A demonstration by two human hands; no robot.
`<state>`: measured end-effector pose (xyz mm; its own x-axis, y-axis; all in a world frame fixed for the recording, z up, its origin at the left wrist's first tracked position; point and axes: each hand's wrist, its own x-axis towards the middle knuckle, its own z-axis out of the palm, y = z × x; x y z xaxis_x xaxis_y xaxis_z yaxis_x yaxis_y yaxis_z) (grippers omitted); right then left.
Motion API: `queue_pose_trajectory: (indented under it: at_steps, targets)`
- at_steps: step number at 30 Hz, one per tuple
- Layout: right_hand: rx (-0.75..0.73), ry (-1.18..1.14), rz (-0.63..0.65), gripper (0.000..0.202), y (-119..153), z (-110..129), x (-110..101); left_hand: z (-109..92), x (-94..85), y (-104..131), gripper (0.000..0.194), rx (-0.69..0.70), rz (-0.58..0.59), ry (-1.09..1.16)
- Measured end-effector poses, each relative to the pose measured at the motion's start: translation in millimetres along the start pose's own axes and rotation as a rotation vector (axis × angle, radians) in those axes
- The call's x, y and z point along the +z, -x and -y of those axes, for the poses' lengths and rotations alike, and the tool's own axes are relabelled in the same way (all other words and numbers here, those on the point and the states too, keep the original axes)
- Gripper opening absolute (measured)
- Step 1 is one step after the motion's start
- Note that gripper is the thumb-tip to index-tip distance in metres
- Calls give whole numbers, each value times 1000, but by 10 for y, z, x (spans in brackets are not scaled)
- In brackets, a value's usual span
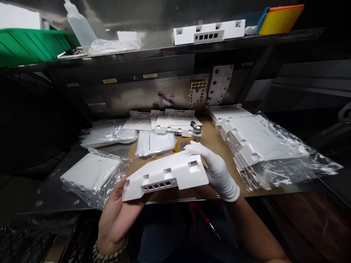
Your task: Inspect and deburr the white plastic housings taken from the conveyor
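Observation:
A white plastic router housing [160,173], with a row of port openings along its near edge, is held tilted above the front of the bench. My bare left hand [120,212] supports its left end from below, thumb on the side; a beaded bracelet circles that wrist. In a white glove, my right hand [215,166] grips the right end, with fingers over the top edge. Just behind the housing lie a roll of yellow tape [181,144] and a stack of clear plastic bags [155,143].
Bagged white housings are piled at the right [263,140] and left [90,171]. More housings [175,120] stand at the back beside a small metal dish [197,129]. The shelf above carries a green bin [30,45], a squeeze bottle [80,27] and another housing [210,32]. Red-handled pliers [201,215] show below the bench edge.

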<state>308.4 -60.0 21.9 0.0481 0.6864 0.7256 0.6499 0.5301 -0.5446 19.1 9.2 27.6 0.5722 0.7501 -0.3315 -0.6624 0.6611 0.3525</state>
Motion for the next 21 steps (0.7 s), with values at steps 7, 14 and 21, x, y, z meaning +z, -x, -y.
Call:
queue_pose_trajectory:
  at_steps: [7,14,21]
  targets:
    - [165,-47,-135,47,354,-33,193,-153,18,50,51,-64,161,149]
    - [252,-141,-207,42,495,-97,261,-37,-18,58,52,-61,321,242]
    - [269,-180,-258,41,522,-71,264,-16,-47,75,52,-60,258,194]
